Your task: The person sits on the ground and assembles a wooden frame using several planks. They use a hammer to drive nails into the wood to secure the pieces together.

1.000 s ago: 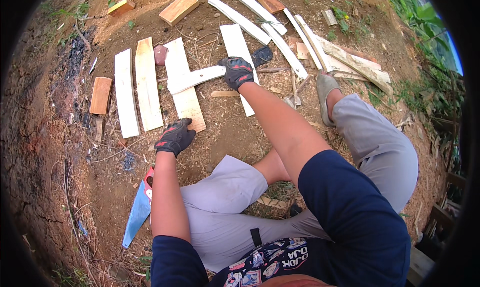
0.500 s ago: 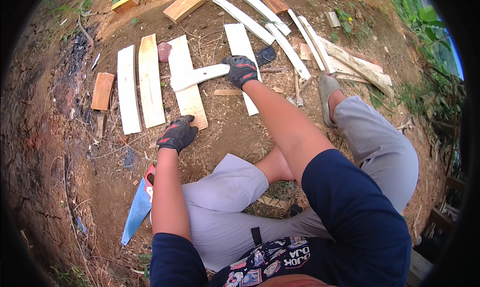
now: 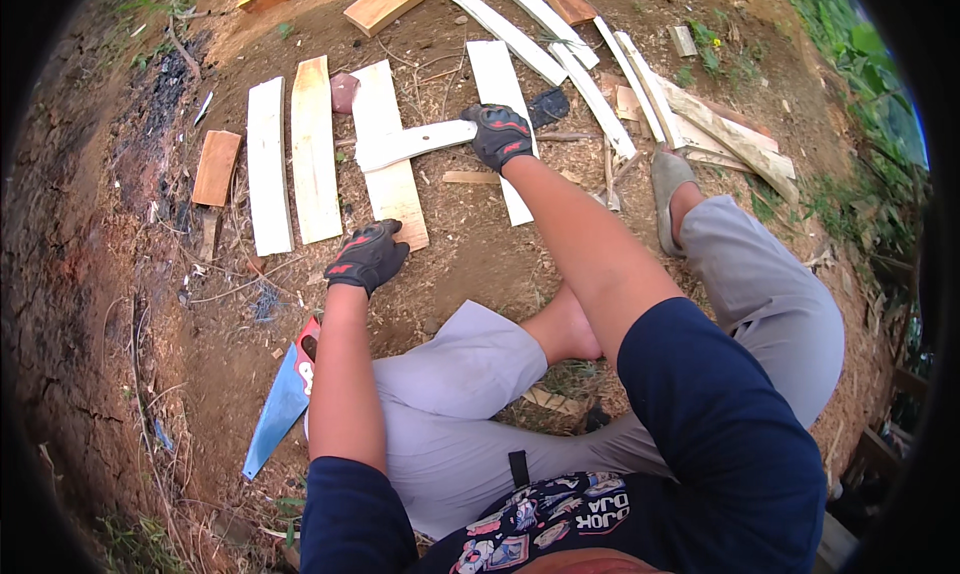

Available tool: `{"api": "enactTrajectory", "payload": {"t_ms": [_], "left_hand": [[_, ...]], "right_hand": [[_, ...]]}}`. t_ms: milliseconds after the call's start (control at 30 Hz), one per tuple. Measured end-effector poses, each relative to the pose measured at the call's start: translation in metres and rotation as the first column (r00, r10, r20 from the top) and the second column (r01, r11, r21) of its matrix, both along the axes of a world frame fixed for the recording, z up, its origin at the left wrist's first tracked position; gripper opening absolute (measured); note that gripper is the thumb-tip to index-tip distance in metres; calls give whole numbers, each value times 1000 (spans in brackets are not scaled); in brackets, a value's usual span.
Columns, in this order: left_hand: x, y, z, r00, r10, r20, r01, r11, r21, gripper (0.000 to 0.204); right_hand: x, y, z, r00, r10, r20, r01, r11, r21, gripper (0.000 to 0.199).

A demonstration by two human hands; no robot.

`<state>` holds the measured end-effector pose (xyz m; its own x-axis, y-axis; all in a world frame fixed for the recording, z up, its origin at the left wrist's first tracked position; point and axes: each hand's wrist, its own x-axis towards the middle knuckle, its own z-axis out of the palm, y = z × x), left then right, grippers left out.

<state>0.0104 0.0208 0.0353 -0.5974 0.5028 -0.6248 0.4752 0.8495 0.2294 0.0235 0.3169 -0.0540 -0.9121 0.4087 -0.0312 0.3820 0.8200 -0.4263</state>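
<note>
My right hand (image 3: 500,135), in a black glove with red marks, is closed around one end of a pale flat piece (image 3: 415,144) with a small dark hole. The piece's wider, blunt end lies across a wooden board (image 3: 378,102). My left hand (image 3: 368,257), gloved alike, is closed at the near left corner of that board, fingers bent over its edge. Under and beside my right hand lies another pale board (image 3: 497,74). Just beyond that hand is a black object (image 3: 548,107); whether it joins the held piece cannot be made out.
Two more boards (image 3: 268,169) lie to the left, with a brown wood block (image 3: 216,169) beside them. A handsaw (image 3: 280,404) with a blue blade rests near my left forearm. Curved pale strips (image 3: 505,34), wood blocks (image 3: 385,4) and stacked offcuts (image 3: 735,144) lie farther off.
The whole scene has shifted slightly right in the picture. Both hands keep their places on the board and the pale flat piece, with no clear movement against them.
</note>
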Motion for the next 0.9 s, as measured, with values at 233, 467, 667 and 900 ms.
{"api": "enactTrajectory", "payload": {"t_ms": [233,467,667,900], "left_hand": [[0,3,-6,1000,2,-7,-2,1000,-13,56],[1,0,-8,1000,17,-13,-17,1000,-10,54],[-2,-1,-13,999,51,5,-51,998,-25,54],[1,0,-16,999,22,-44,-22,1000,2,53]], "right_hand": [[0,2,-6,1000,16,-18,-15,998,62,32],[0,0,-6,998,8,-64,-5,999,51,32],[0,-1,-2,999,36,-30,-34,998,55,33],[1,-2,-2,999,25,-41,-23,999,45,36]]}}
